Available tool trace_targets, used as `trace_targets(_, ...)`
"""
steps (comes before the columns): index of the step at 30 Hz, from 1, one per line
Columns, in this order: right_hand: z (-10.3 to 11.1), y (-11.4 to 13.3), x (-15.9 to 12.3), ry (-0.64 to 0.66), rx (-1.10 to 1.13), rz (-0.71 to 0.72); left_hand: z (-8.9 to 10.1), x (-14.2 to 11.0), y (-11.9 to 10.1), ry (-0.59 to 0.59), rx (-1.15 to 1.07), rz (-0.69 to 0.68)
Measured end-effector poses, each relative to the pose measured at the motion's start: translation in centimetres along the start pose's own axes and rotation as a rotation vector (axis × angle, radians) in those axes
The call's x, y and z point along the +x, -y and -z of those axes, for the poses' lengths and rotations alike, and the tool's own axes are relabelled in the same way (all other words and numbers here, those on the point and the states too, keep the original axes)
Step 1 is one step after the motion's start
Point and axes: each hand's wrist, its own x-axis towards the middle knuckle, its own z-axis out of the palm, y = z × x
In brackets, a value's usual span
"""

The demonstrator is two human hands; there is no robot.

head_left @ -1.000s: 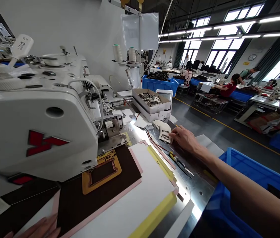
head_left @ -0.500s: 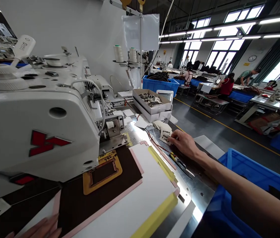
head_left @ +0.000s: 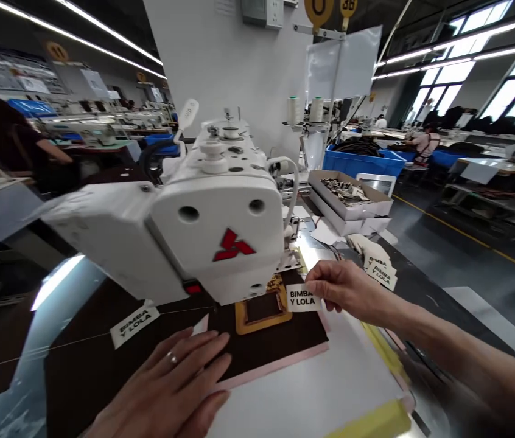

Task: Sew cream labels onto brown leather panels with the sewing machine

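Note:
Between the thumb and fingers of my right hand [head_left: 339, 286] is a white fabric label [head_left: 301, 298] printed "BIMBA Y LOLA". The label hovers at the right side of a yellow frame [head_left: 240, 319], which lies on dark brown fabric [head_left: 285, 353] under the sewing machine head [head_left: 216, 237]. My left hand [head_left: 179, 383], wearing a ring, lies flat with fingers stretched over the fabric and the white template board [head_left: 280, 401]. Left of it, another label [head_left: 134, 323] rests on the brown fabric. A pile of such labels [head_left: 381, 274] sits behind my right hand.
Open cardboard boxes [head_left: 367, 210] of small pieces stand behind the label pile. Beyond them is a blue crate [head_left: 362, 163] of dark material. Thread cones [head_left: 294, 111] rise beside the machine. A person [head_left: 6, 140] sits at the far left.
My right hand has moved left from the label pile with one label in its fingers. My left hand shows more fully on the fabric. The view has turned left.

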Motion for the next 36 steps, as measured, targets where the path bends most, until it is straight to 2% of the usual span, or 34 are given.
trace_targets(3,-1.9,0.4,2.6,0.072,-0.035,-0.041,0.3,1.7,-0.3,-0.012,0.013,-0.017)
trace_targets(8,-3.1,0.3,4.8,0.122,-0.060,-0.081,-0.1,2.9,-0.2,-0.007,0.016,-0.060)
trace_targets(15,-2.5,-0.4,4.6,0.121,-0.058,-0.107,-0.9,2.7,0.3,0.075,0.001,-0.012)
trace_targets(19,-2.2,-0.5,4.7,0.131,-0.033,-0.103,-1.6,2.3,0.7,0.059,0.024,0.020)
trace_targets(24,-3.0,-0.1,5.5,0.181,0.013,-0.111,-1.2,2.3,0.6,0.035,0.017,-0.001)
trace_targets(32,-3.4,0.6,5.9,0.245,-0.116,-0.148,-0.6,3.3,-0.2,0.038,-0.010,-0.018)
trace_targets(36,-4.2,0.6,6.3,0.252,-0.188,-0.075,-0.9,4.2,-0.5,0.037,-0.040,-0.030)
